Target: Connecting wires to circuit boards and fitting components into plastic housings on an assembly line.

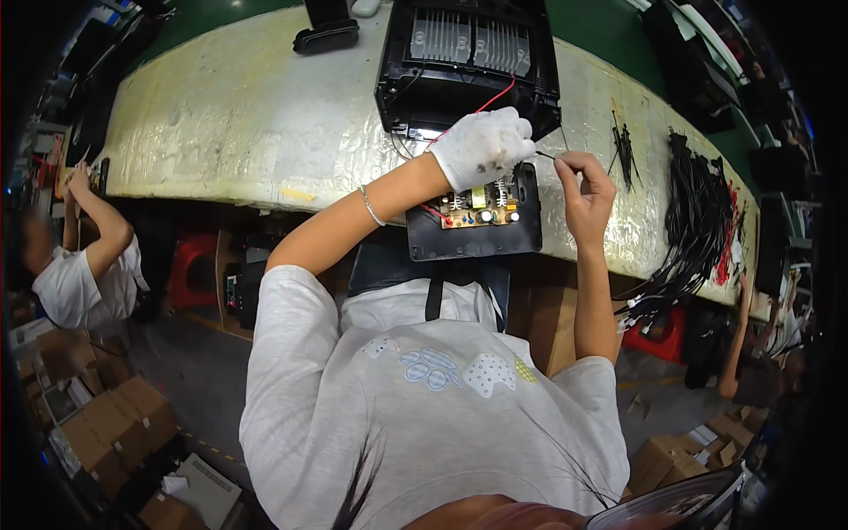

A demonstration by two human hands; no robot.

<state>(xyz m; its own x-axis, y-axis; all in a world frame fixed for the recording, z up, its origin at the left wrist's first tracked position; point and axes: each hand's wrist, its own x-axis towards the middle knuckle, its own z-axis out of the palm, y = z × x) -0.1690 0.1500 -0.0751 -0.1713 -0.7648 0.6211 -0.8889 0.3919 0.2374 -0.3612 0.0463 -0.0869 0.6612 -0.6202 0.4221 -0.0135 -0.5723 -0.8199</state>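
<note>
My left hand [486, 148], in a white glove with dark smudges, is closed above a circuit board. Its fingertips meet one end of a thin black cable tie [547, 155]; what else they grip is hidden. My bare right hand [586, 194] pinches the tie's other end between thumb and fingers. Below the glove, the circuit board [481, 215] with its capacitors sits on a black panel [473, 244] at the table's near edge. Just beyond stands an open black housing [411, 97] with silver finned heat sinks [468, 42]. A red wire [496, 95] runs from the housing behind the glove.
Loose black cable ties [625, 152] lie to the right, beside a big heap of black cables [693, 203]. A black stand [325, 35] is on the far left of the table [221, 106]. Co-workers sit at both sides. Red stools [193, 272] and cardboard boxes [119, 428] are below.
</note>
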